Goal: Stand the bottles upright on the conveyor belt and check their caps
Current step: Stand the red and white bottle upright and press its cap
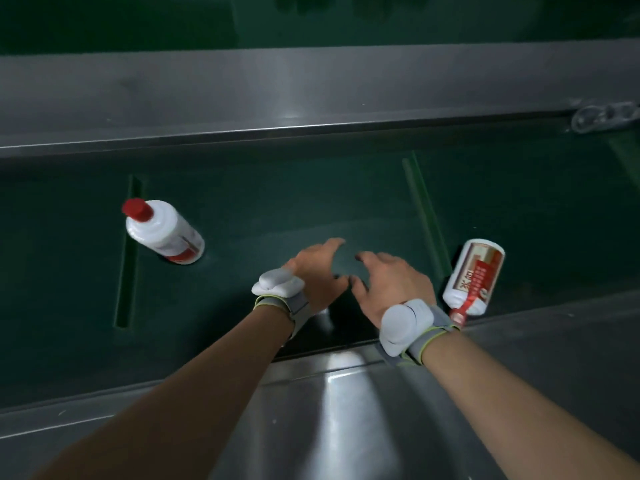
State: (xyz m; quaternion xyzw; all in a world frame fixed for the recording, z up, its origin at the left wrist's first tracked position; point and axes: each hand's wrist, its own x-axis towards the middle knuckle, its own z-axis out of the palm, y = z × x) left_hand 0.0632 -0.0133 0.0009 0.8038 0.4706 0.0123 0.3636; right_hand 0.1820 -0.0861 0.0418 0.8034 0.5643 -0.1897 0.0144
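Observation:
A white bottle with a red cap point(163, 231) stands upright on the dark green conveyor belt point(277, 209), at the left. A second white bottle with a red label point(475, 276) lies on its side at the belt's near edge on the right, its red cap pointing toward me. My left hand point(317, 271) and my right hand point(389, 284) hover over the middle of the belt, fingers spread, holding nothing. The right hand is just left of the lying bottle and does not touch it. Both wrists carry white and grey bands.
A steel rail point(311, 91) runs along the belt's far side and a steel ledge point(346, 410) along the near side under my forearms. A metal chain-like fitting point(604, 116) sits on the far rail at the right. Thin raised strips point(424, 209) cross the belt.

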